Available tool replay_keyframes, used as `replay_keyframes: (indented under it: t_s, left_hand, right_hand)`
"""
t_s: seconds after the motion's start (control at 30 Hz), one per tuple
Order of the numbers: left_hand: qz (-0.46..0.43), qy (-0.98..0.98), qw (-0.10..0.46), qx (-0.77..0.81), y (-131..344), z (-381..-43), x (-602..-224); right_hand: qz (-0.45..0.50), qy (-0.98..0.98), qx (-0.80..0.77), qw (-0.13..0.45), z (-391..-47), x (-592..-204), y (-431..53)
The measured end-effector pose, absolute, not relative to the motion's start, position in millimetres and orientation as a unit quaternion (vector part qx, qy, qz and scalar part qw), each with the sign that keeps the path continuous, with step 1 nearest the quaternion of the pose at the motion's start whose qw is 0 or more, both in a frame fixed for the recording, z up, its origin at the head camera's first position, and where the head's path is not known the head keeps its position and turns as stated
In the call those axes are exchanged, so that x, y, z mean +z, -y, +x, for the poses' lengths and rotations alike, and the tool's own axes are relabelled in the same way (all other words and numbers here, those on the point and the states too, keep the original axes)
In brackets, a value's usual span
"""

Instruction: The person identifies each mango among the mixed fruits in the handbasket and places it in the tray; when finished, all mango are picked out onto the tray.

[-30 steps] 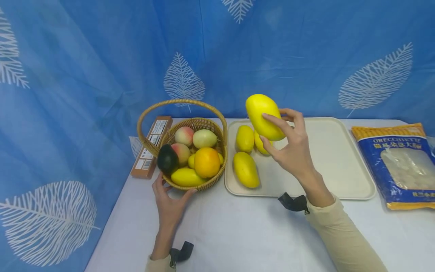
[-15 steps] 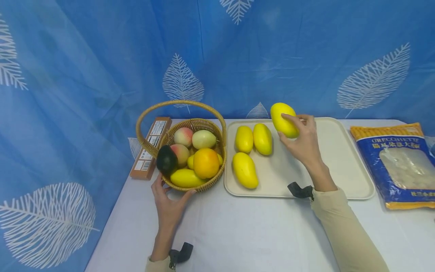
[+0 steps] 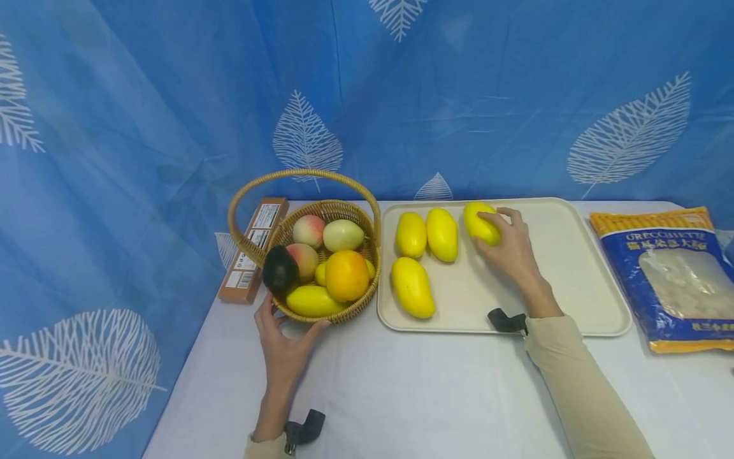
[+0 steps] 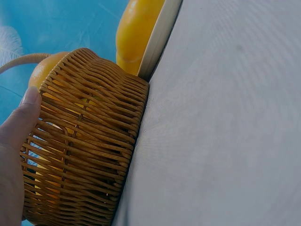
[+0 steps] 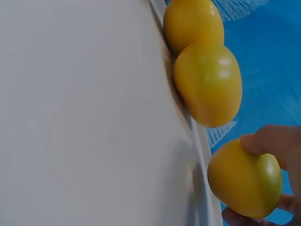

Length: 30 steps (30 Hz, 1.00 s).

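I see the cream tray (image 3: 573,274) just right of the wicker basket (image 4: 89,127). My left hand (image 3: 287,350) holds the basket's near side, thumb and fingers spread. My right hand (image 3: 507,248) pinches one yellow mango (image 5: 244,181) at the tray's far side; contact I can't tell. Three other mangoes (image 3: 413,288) lie at the tray's left end. The basket contains an orange (image 3: 348,275) and two peaches (image 3: 309,231).

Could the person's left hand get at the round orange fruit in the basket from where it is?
Probably yes: the left hand touches the near side of the basket, and the orange fruit lies on top with nothing over it. The handle arches behind, seemingly out of the way.
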<state>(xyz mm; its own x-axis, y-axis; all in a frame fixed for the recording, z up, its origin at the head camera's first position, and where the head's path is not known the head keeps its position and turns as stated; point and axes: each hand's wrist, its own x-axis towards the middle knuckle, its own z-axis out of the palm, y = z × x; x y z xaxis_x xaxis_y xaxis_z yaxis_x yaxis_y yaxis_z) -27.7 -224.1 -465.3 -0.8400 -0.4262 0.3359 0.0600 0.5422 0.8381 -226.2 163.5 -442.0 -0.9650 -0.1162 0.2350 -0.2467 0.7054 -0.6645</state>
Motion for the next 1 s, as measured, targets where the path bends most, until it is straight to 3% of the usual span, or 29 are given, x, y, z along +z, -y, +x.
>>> replay_keyframes:
  t_s: [0.77, 1.0]
  left_hand:
    - [0.099, 0.839, 0.268, -0.463, 224.2, -27.1, -465.5]
    - [0.098, 0.838, 0.267, -0.466, 223.8, -27.8, -464.7]
  right_hand:
    - [0.124, 0.931, 0.342, 0.037, -225.9, -445.2, -168.4]
    - [0.115, 0.941, 0.318, 0.02, -219.4, -428.4, -168.2]
